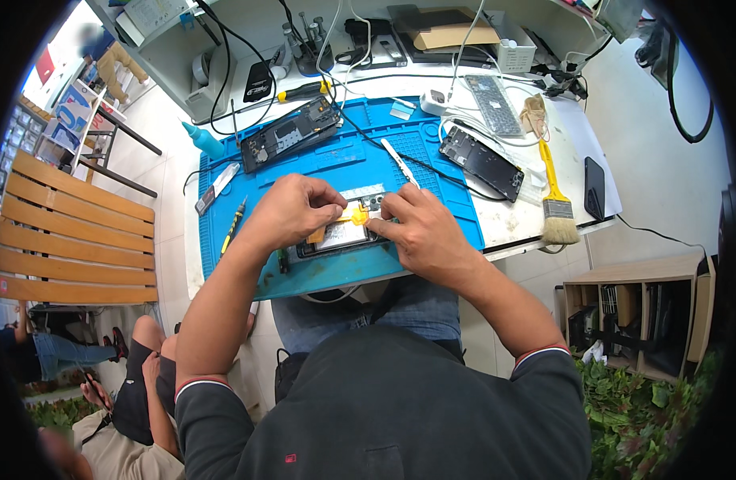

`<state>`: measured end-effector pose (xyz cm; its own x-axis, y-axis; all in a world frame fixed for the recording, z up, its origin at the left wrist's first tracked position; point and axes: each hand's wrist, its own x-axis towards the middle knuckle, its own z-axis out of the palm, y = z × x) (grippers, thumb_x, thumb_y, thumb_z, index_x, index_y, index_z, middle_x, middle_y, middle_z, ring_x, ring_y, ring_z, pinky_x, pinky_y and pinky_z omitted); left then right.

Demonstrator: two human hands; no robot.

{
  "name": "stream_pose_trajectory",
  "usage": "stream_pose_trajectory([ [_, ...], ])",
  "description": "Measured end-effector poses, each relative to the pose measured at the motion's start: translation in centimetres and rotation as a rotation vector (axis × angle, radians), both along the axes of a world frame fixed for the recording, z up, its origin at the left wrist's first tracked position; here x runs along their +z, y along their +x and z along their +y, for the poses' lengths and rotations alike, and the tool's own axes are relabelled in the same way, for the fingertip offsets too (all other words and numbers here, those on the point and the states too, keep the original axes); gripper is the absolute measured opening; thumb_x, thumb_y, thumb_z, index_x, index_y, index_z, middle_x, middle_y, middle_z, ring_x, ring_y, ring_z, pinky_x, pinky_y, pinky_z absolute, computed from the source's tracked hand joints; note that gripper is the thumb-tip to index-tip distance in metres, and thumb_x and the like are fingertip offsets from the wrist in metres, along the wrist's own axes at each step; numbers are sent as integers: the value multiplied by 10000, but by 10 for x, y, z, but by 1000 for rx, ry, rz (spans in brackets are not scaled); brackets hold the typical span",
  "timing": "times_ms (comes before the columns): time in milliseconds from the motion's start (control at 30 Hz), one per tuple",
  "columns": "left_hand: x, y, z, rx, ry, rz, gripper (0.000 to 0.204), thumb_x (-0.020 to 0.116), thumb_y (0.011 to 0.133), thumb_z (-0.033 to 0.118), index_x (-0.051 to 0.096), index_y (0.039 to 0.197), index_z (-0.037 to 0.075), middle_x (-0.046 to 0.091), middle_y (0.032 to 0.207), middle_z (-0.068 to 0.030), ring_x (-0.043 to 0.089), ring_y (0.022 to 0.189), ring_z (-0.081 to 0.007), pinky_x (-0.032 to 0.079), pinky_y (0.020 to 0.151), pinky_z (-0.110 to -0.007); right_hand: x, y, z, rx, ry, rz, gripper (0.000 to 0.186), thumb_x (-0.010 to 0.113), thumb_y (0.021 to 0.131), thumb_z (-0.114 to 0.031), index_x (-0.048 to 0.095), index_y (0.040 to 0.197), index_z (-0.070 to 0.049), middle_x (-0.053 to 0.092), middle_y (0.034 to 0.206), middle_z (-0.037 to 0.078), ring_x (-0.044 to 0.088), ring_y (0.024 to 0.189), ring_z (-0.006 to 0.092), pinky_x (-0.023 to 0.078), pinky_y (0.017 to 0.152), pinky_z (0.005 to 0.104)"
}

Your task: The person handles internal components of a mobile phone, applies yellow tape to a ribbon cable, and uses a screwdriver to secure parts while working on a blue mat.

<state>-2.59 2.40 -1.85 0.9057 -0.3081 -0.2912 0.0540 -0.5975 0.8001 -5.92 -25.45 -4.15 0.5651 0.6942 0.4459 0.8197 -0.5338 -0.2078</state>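
Observation:
An opened phone (336, 234) with bare inner parts lies at the mat's near edge, between my hands. Over its upper part runs a thin yellow strip (357, 214), perhaps a flex cable or tape. My left hand (292, 212) is closed, thumb and forefinger pinching at the strip's left end. From the other side my right hand (430, 236) reaches in with bent fingers. Its thumb and forefinger grip the phone's right edge, close to the strip; the exact contact is partly hidden. An orange-brown piece (317, 235) shows beneath my left fingertips.
On the blue mat (304, 276) lie a dismantled phone (292, 134), a white pen-like tool (399, 162) and a yellow-black tweezer-like tool (233, 226). A teal bottle (203, 141) stands left. Rightward are another phone frame (481, 164), a brush (556, 200) and a dark phone (594, 188). Cables cross the bench.

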Motion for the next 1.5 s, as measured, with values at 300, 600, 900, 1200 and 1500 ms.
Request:
stream_pose_trajectory([
  [300,11,-5,-4,-7,37,-21,230,846,977,144,859,1151,-5,863,1037,-125,789,905,-134,637,860,-307,-2,-3,-8,-1,-23,39,455,738,818,-25,809,1260,-110,666,1088,52,610,1076,278,496,888,427],
  [600,8,-28,-32,-205,336,-845,128,874,861,208,884,948,114,765,965,-58,746,911,-259,613,803,-385,-16,-18,-13,-100,139,11,359,727,834,-14,831,1174,-69,698,1091,52,624,1083,276,505,884,420],
  [900,4,-25,-41,-341,446,-871,102,871,893,210,892,963,139,753,969,-12,742,931,-223,609,805,-380,-16,-17,-13,-70,138,1,339,717,831,-44,820,1154,-38,690,1095,62,617,1088,278,505,909,417],
  [1200,16,-19,-48,-461,597,-812,128,839,928,239,884,946,121,754,974,-30,741,939,-250,611,820,-399,-18,-17,-12,-64,124,2,336,705,848,-57,817,1164,-27,671,1081,63,604,1072,279,504,907,415],
  [1500,9,-18,-54,-543,585,-1058,175,822,841,210,756,735,87,672,835,-46,696,814,-233,608,676,-402,-17,-16,-12,-57,118,-1,327,715,838,-62,814,1146,-17,661,1063,66,603,1065,280,511,900,415],
])
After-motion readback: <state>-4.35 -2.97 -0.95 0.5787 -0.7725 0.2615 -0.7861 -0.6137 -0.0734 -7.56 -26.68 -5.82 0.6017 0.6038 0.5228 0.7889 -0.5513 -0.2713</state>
